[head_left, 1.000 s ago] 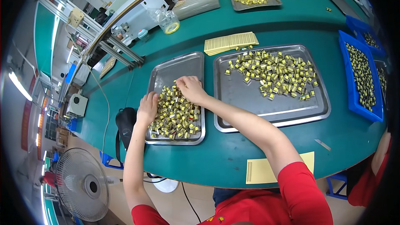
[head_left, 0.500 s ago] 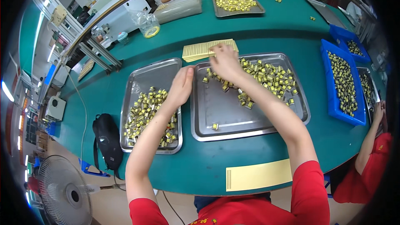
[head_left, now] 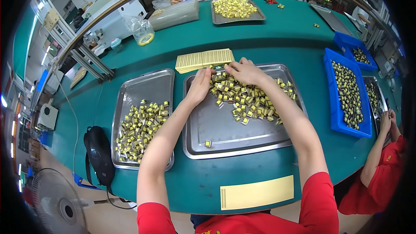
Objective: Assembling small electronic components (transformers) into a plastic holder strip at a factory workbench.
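Note:
Small yellow-wrapped transformers (head_left: 242, 97) lie heaped in the far part of a large metal tray (head_left: 234, 145) in front of me. At that tray's far rim my left hand (head_left: 200, 86) and my right hand (head_left: 246, 71) face each other, fingers closed. A few transformers (head_left: 218, 66) show in a short row between their fingertips; the exact grip is partly hidden. One transformer (head_left: 208, 143) lies alone near the tray's near left corner. Just beyond the rim sits a stack of yellow slotted cards (head_left: 203, 60).
Left stands a smaller metal tray (head_left: 145, 87) with more transformers, beside a black pouch (head_left: 99, 154). A yellow card (head_left: 258, 193) lies near the front edge. Blue bins (head_left: 331, 104) stand right, near a co-worker's hands (head_left: 388, 120). Across the table, another person works behind a filled tray (head_left: 238, 20).
My right hand has come back from the card stack to the tray's far rim. My left hand has left the gap between the trays and joined it there. The view has shifted slightly.

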The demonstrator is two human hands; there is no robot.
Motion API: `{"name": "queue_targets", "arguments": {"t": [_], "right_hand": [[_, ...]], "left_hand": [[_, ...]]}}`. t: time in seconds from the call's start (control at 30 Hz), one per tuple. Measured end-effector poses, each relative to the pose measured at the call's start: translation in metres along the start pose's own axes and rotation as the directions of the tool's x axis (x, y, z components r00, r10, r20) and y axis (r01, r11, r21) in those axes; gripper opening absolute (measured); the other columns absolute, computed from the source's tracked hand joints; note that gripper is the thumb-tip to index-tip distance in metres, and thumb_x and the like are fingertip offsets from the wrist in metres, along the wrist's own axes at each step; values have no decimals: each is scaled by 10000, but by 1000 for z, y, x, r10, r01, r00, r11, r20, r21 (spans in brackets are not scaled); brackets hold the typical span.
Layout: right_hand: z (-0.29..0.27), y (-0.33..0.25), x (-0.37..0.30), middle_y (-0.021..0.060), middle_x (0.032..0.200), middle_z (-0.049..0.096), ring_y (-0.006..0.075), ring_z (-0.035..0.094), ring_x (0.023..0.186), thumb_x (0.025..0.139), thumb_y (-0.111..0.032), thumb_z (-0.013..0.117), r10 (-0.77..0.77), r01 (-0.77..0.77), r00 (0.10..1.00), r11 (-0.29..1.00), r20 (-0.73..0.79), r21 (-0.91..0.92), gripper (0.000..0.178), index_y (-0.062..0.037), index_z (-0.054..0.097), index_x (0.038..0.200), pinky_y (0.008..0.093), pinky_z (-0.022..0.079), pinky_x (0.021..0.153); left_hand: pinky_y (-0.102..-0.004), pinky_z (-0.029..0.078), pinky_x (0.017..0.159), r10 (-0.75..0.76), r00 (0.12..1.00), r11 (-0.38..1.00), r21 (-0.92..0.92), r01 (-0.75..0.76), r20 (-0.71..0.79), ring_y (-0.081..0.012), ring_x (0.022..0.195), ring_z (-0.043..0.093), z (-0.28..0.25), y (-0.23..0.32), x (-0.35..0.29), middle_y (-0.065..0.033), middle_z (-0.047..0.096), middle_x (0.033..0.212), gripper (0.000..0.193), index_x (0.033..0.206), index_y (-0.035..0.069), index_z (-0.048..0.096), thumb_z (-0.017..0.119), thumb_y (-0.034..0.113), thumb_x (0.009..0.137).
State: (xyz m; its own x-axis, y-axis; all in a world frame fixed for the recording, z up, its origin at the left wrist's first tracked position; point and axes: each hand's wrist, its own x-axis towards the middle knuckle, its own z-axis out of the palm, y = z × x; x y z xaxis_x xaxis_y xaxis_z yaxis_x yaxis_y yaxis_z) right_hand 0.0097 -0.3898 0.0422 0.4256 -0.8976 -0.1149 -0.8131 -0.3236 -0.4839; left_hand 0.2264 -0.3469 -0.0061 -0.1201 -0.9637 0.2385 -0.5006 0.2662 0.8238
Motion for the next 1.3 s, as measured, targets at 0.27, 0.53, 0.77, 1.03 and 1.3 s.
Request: {"name": "queue_targets", "arguments": {"t": [0.27, 0.53, 0.77, 1.03, 1.3], "right_hand": [[8, -6, -3, 267, 1322, 427, 449, 428, 1239, 923, -683, 387, -65, 68, 997, 991, 32, -118, 632, -273, 528, 1382, 495, 373, 1064], [9, -12, -1, 277, 1318, 425, 454, 419, 1253, 923, -704, 349, -48, 55, 996, 994, 68, -95, 663, -272, 510, 1399, 485, 348, 1082], [10, 4, 6, 269, 1347, 432, 427, 408, 1274, 943, -661, 321, -53, 63, 986, 996, 161, -57, 619, -294, 519, 1402, 469, 319, 1102], [9, -10, -8, 309, 1438, 375, 452, 283, 1398, 923, -680, 365, -149, 159, 944, 987, 293, -9, 612, -317, 540, 1383, 503, 269, 1142], [8, -18, -38, 226, 1207, 511, 366, 508, 1162, 910, -677, 479, -302, 342, 858, 939, 415, -24, 552, -346, 588, 1339, 395, 394, 1010]], "left_hand": [[-400, 373, 1005, -21, 999, 989, 150, 13, 50, -300, 1128, 513, 6, 2, 4, -152, 502, 1187, 613, 1284, 65, 595, 256, 514, 1040], [-393, 384, 991, 33, 999, 991, 128, -33, -3, -307, 1089, 518, 7, -13, 6, -152, 531, 1131, 470, 1158, 44, 635, 383, 422, 1033], [-281, 443, 884, -7, 997, 992, 130, -2, 71, -146, 972, 566, 8, -1, 2, -84, 621, 1062, 314, 1197, 16, 586, 506, 256, 1011], [-258, 458, 813, -76, 991, 997, -3, 77, 111, -107, 904, 557, -2, 1, -34, -48, 611, 1020, 272, 1177, 10, 562, 545, 209, 992], [-249, 463, 762, -174, 972, 983, 84, 163, 157, -85, 843, 539, -9, 31, -92, -28, 587, 967, 306, 1222, 9, 522, 536, 219, 1000]]}}
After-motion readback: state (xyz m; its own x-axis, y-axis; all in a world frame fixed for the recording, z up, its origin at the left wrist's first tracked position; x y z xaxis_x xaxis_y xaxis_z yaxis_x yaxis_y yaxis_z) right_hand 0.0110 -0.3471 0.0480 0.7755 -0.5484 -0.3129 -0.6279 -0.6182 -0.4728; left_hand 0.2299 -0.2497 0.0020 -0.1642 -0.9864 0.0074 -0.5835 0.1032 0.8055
